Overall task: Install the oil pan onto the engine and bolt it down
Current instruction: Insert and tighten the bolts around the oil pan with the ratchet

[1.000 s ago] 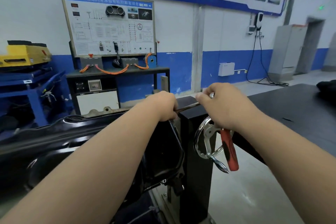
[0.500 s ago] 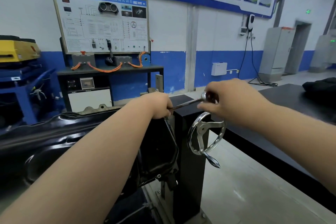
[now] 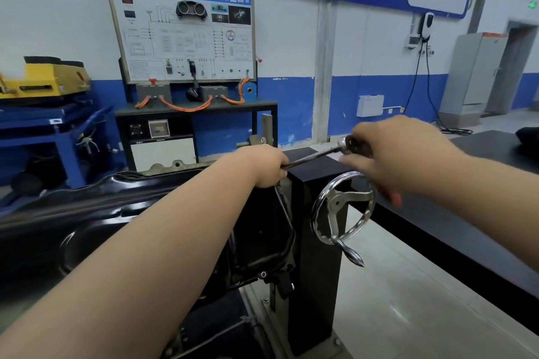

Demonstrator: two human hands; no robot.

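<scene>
The black oil pan [image 3: 87, 230] lies across the engine on the stand, filling the lower left. My left hand [image 3: 267, 166] is curled round the far end of a thin metal extension bar [image 3: 313, 157] at the pan's right edge; the bolt under it is hidden. My right hand [image 3: 390, 154] grips the ratchet, whose chrome head [image 3: 344, 142] shows at my fingers and whose red handle tip [image 3: 395, 199] pokes out below my wrist.
A black stand column [image 3: 315, 242] with a chrome handwheel [image 3: 342, 207] stands right of the pan. A black bench [image 3: 481, 213] runs along the right. A training board on a table [image 3: 186, 38] and a blue cart [image 3: 43, 125] stand at the back wall.
My right hand swung the ratchet handle: the red grip, plain below the hand a second ago, is now mostly hidden behind my wrist. My left hand stayed on the bar.
</scene>
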